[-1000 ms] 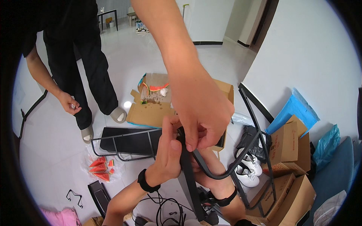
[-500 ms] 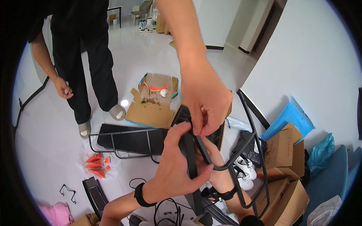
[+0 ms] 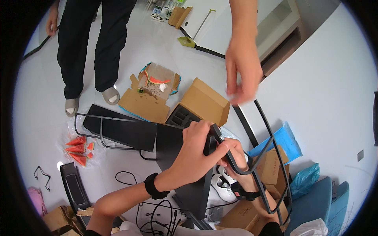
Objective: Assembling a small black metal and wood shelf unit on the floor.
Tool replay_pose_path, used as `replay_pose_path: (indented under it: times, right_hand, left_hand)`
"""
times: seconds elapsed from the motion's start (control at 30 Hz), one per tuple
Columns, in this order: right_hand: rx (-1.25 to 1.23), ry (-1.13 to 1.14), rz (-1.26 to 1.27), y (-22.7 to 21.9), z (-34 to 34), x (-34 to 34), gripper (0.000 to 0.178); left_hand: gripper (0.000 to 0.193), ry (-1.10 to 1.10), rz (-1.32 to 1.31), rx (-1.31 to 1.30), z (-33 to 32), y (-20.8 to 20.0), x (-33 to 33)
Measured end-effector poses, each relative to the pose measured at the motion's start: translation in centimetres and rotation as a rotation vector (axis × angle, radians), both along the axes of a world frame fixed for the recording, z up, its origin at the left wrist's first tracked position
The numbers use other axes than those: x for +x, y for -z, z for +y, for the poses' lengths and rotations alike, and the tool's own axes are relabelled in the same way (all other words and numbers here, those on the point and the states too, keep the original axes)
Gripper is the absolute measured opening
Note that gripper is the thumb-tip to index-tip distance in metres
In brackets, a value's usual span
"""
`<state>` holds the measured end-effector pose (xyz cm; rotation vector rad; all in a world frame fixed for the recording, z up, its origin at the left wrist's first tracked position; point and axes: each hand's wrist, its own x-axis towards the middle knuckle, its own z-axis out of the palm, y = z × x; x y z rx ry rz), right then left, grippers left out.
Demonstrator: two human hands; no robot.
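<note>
My left hand (image 3: 192,151) is closed round the top corner of a black panel (image 3: 169,145), where a black tubular metal frame (image 3: 264,119) meets it. A small silver screw (image 3: 222,137) shows at the flat end of that frame. From the other side my right hand (image 3: 235,151) is closed on the same joint, its fingers partly hidden behind the tube. Another person's hand (image 3: 244,72) hangs above the joint, blurred and apart from it. A second black tubular frame (image 3: 100,129) extends from the panel's left side.
Beyond the panel lie an open cardboard box (image 3: 204,102) with black foam and a flattened box (image 3: 145,104) with watermelon rinds. Watermelon slices (image 3: 76,149) rest on plastic at left. White shoes (image 3: 222,188), cartons (image 3: 271,167) and cables (image 3: 159,216) surround me. A person in black trousers (image 3: 106,47) stands ahead.
The other person's hand has drawn up and away from the joint, leaving the silver screw visible. My view has shifted, and both my hands still grip the joint.
</note>
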<state>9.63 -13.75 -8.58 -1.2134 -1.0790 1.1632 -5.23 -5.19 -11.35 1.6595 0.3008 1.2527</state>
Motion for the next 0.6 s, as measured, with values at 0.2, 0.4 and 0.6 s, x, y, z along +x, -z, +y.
replay_pose_path:
  times: [0.2,0.4,0.6]
  right_hand:
    - [0.208,-0.041,-0.717,-3.2,-1.5,-0.8,0.049]
    - [0.516,-0.006,-0.293,0.8,-1.4,-1.0,0.043]
    - [0.286,0.056,-0.382,-0.6,1.9,-1.8,0.061]
  left_hand:
    - [0.045,0.024,0.0,-0.04,-0.9,-0.2,-0.2]
    - [0.034,0.016,0.02,-0.106,0.1,-0.2,-0.6]
    - [0.031,0.121,-0.137,-0.165,4.1,0.2,0.6]
